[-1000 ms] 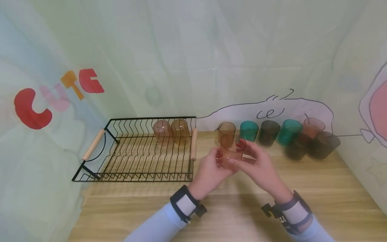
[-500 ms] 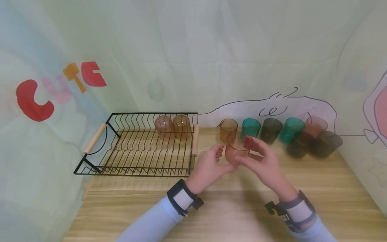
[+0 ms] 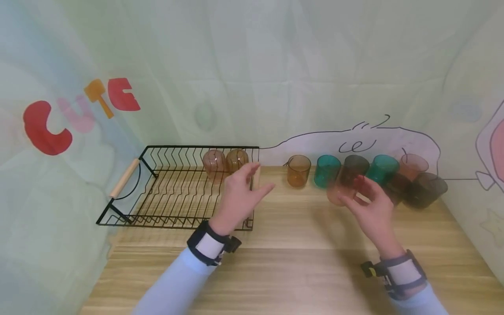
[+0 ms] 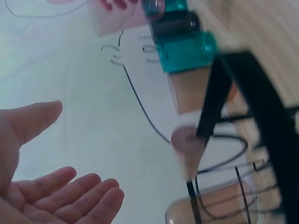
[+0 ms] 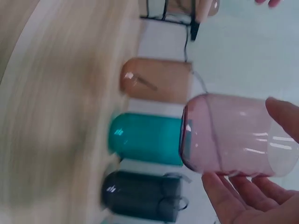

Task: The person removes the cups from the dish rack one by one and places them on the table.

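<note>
My right hand [image 3: 372, 210] holds a clear pink glass tumbler [image 5: 229, 135] between thumb and fingers, mouth up, in front of the standing row of glasses. In the head view this tumbler is blurred and overlaps a teal glass [image 3: 327, 171] and a dark grey glass [image 3: 354, 168]. My left hand [image 3: 240, 197] holds nothing, thumb and fingers spread apart, over the right end of a black wire dish rack [image 3: 177, 221]. Upside down in the rack stand a pink glass [image 3: 214, 164] and an amber glass [image 3: 237, 159], the amber one partly behind the left hand.
An amber glass [image 3: 298, 171] stands at the row's left end. Farther right are another teal glass [image 3: 383, 168], a pink glass [image 3: 413, 164] and dark glasses [image 3: 427, 190]. The rack has a wooden handle [image 3: 125, 179]. Printed cloth [image 3: 267, 87] hangs behind the wooden table [image 3: 275, 271].
Both hands held the pink tumbler a second ago. The left hand has let go and moved left over the rack, while the right has carried the tumbler to the right.
</note>
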A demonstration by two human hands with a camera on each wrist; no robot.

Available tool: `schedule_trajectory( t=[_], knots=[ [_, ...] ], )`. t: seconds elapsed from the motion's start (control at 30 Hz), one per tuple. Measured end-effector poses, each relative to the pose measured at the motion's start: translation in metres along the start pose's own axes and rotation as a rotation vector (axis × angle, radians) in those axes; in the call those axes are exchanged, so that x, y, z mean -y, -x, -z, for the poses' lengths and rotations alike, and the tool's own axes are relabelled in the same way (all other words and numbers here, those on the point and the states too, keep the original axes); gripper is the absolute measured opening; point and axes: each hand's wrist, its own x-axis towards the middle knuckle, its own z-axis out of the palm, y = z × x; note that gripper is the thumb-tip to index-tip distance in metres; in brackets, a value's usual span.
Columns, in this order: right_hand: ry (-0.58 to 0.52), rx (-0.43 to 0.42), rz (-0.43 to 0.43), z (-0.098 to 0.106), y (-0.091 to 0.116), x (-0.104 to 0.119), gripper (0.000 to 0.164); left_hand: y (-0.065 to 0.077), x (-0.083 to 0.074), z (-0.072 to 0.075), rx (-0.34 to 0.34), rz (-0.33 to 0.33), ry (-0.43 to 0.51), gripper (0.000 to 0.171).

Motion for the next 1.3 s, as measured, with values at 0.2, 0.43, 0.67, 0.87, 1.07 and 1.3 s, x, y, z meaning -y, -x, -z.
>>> schedule_trajectory(
  t=[0.2,0.43,0.67,0.87,1.07,1.3],
  knots=[
    [-0.028,-0.084,-0.11,0.009,-0.01,-0.018,0.077,-0.005,0.02,0.017,-0.086,0.007,-0.082,0.058],
    [0.008,-0.108,-0.147,0.009,-0.013,-0.034,0.079,0.003,0.043,0.021,-0.062,0.06,-0.13,0.061],
    [0.026,-0.118,-0.164,0.008,-0.014,-0.045,0.077,0.008,0.057,0.023,-0.003,0.09,-0.211,0.06],
    [0.024,-0.13,-0.184,0.006,-0.016,-0.052,0.077,0.009,0.063,0.023,0.015,0.077,-0.235,0.06],
    [0.011,-0.14,-0.179,0.003,-0.017,-0.06,0.075,0.01,0.068,0.022,0.011,0.067,-0.248,0.059],
    [-0.014,-0.138,-0.199,0.003,-0.018,-0.065,0.076,0.01,0.071,0.021,0.025,0.082,-0.259,0.059]
  ],
)
